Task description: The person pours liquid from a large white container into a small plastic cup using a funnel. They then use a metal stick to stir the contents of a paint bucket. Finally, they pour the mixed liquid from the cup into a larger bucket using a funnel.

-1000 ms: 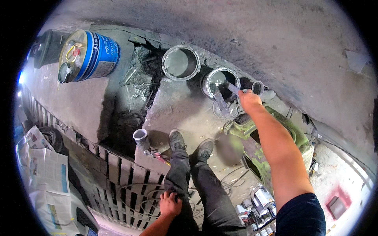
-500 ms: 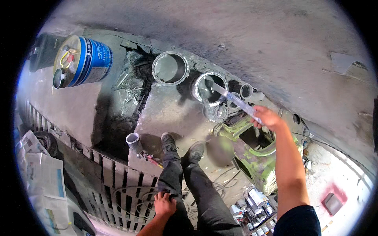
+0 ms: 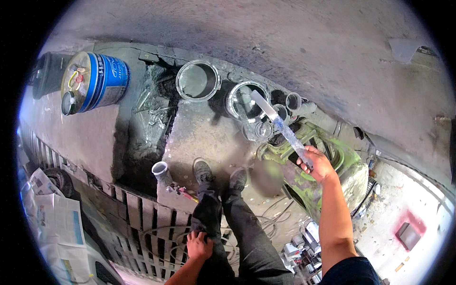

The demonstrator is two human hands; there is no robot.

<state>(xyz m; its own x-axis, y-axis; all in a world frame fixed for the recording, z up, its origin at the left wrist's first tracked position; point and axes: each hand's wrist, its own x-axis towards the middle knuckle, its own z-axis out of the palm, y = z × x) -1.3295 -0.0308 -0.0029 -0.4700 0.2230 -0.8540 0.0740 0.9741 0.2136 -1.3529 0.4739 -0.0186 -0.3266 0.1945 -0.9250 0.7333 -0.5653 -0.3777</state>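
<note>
My right hand grips a long, flat pale stick smeared with grey and blue, its upper end over an open metal can with dark grey content. A second open can stands left of it. Small clear cups and a round container cluster beside the stirred can. My left hand rests on my left leg with fingers spread and nothing visibly in it. Near my left foot are a white cup and a spray gun.
Left is a blue bucket; a broken trench crosses the concrete. A green, scuffed hollow object lies right of my feet. Hoses, slatted grating, newspaper sheets and stacked cans lie around me.
My right hand has moved back and down, drawing more of the stick out of the can; its end now shows above the opening. The view has shifted slightly.
</note>
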